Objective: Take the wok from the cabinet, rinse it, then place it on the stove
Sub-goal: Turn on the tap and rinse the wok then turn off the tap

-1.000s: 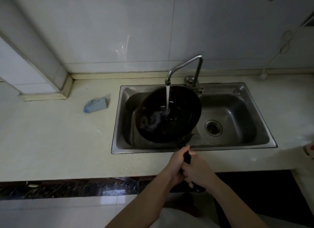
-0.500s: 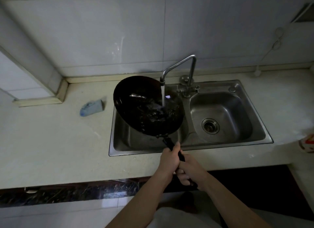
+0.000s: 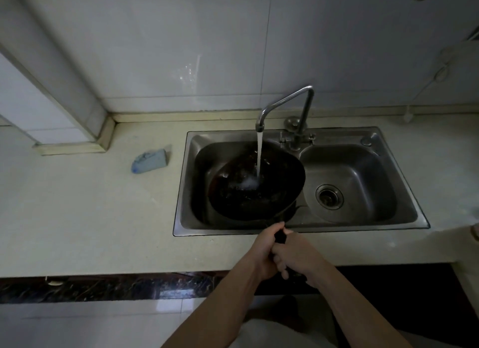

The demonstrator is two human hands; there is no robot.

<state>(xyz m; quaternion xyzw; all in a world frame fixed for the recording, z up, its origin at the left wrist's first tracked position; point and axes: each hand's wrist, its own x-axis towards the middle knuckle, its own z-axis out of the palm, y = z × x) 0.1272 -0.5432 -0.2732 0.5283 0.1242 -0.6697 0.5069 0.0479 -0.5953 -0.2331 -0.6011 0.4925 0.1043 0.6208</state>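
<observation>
- In the left basin of the double stainless steel sink [image 3: 337, 133], the round black wok [image 3: 241, 199] tilts, catching foaming water [image 3: 259, 153] from the bent metal tap [image 3: 285, 98].
- At the sink's front edge, the left hand [image 3: 267, 249] and the right hand [image 3: 298, 257] both clench the wok's black handle [image 3: 280, 237].
- Left of the sink lies a crumpled blue cloth [image 3: 150, 161].

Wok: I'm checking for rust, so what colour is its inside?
The wok is black with a reddish-brown sheen, best in the head view.
</observation>
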